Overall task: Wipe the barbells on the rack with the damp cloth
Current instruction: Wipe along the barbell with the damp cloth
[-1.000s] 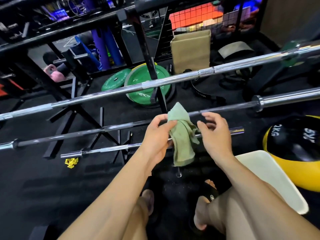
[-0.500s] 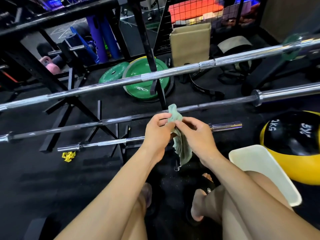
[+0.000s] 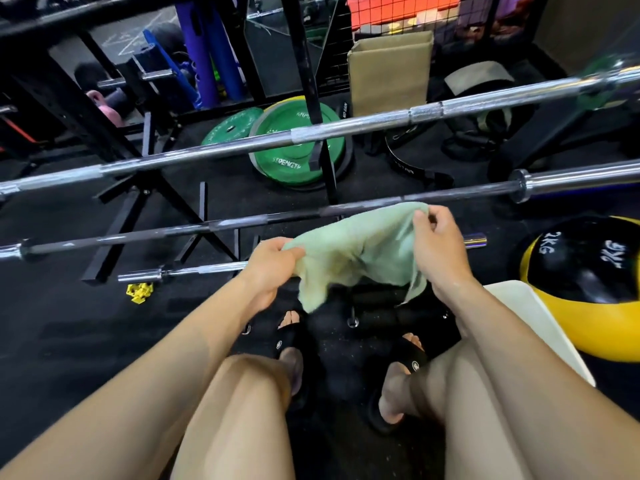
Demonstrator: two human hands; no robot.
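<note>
Green cloth [image 3: 356, 252] is spread flat between both hands: left hand [image 3: 273, 268] pinches one corner, right hand [image 3: 438, 249] pinches the opposite top edge, rest of it sags below. Cloth hangs in the air above the shortest, nearest bar [image 3: 194, 270], not touching any bar as far as I can tell. Three barbells lie across in front: top chrome bar [image 3: 346, 131] furthest out, dark middle bar [image 3: 242, 225] just behind the cloth, short bar partly hidden under it. Step looks like prep, opening out the cloth, wiping not started. Next move probably: fold or drape it over one shaft, wrap one hand round, slide along the length. Needs firm wrap on the knurling so the cloth doesn't bunch
</note>
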